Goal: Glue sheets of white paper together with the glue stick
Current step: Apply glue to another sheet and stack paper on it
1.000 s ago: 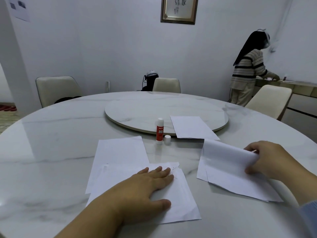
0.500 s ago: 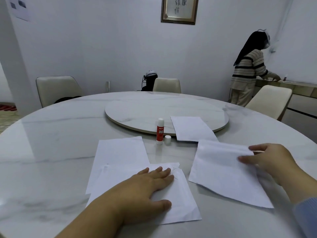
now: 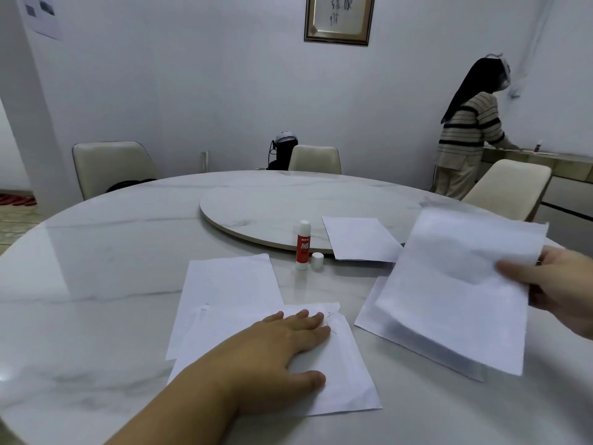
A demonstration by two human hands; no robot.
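Note:
My left hand (image 3: 282,351) lies flat, fingers spread, on a white sheet (image 3: 346,383) that overlaps a second sheet (image 3: 227,284) behind it. My right hand (image 3: 558,284) pinches the right edge of another white sheet (image 3: 459,290) and holds it lifted and tilted above a sheet lying on the table (image 3: 372,319). An uncapped red and white glue stick (image 3: 303,244) stands upright near the turntable's edge, its white cap (image 3: 317,261) beside it. One more sheet (image 3: 361,239) rests half on the turntable.
The round marble table (image 3: 96,284) carries a marble turntable (image 3: 272,207) in its middle. Cream chairs (image 3: 112,165) stand around the far side. A person in a striped top (image 3: 468,139) stands at a counter at the back right.
My right hand has lifted the top sheet off the right-hand sheet and raised it to the right. The left hand has stayed pressed on its sheet.

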